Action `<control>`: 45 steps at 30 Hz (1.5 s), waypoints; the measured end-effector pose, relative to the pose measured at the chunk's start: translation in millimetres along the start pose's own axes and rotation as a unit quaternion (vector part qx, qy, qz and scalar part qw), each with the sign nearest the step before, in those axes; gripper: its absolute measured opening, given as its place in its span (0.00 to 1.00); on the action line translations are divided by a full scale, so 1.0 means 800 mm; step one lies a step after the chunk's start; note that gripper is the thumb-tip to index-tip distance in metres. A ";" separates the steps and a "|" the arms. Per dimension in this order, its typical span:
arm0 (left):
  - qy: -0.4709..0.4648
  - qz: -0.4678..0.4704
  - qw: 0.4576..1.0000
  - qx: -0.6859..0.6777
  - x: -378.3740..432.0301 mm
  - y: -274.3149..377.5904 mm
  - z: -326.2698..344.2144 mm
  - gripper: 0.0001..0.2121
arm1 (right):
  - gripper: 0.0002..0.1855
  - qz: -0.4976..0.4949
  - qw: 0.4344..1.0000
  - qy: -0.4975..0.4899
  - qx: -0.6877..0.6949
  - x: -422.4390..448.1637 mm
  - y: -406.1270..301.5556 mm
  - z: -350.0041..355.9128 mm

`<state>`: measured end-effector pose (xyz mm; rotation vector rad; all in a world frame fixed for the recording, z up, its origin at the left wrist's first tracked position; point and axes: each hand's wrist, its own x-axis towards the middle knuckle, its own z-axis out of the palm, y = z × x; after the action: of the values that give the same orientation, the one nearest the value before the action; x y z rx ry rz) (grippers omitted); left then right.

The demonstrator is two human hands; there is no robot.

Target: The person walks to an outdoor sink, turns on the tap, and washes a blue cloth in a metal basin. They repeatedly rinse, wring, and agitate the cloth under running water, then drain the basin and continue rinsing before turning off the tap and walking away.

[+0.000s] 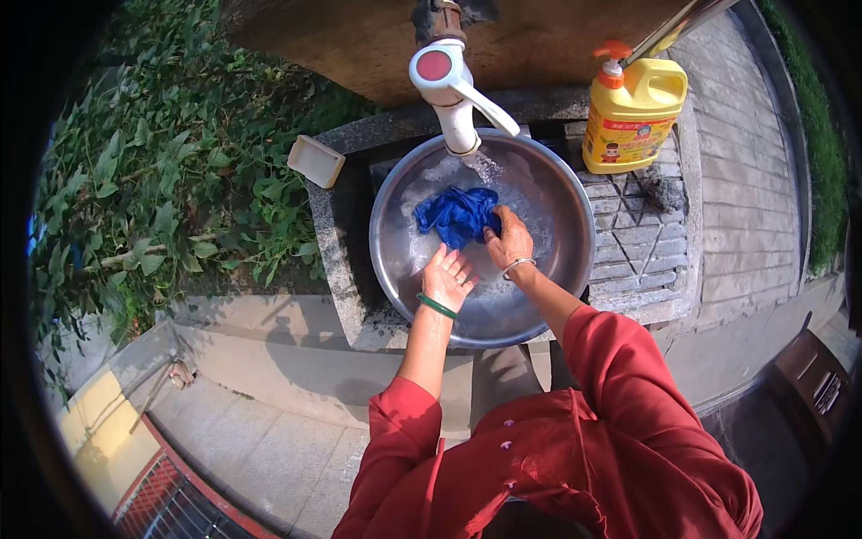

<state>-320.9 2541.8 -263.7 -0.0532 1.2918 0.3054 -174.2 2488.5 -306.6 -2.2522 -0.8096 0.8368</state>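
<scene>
A wet blue cloth [458, 214] lies bunched in a round stainless steel basin [382, 263] that holds sudsy water. My right hand [510, 242], with a silver bangle at the wrist, pinches the cloth's right edge between thumb and fingers. Just below the cloth, my left hand [448, 277] is turned palm up with its fingers apart and nothing in it. A green bangle circles that wrist. From the white tap [455, 101] above the basin's far side, water runs down beside the cloth.
On the ribbed stone washboard [633, 249] at the right stand a yellow pump bottle [630, 121] and a dark scouring pad [665, 194]. A cream plastic soap tray [316, 160] sits on the stone sink's left rim [337, 256]. Leafy plants [202, 155] grow beyond it.
</scene>
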 end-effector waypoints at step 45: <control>-0.194 0.115 0.974 -0.035 -0.008 -0.015 0.044 0.15 | 0.10 -0.272 0.951 0.003 0.146 -0.071 -0.102 -0.054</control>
<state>-286.5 2536.6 -249.5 0.0941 0.8991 0.5318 -205.1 2486.6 -202.5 -1.6502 -1.1485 0.6306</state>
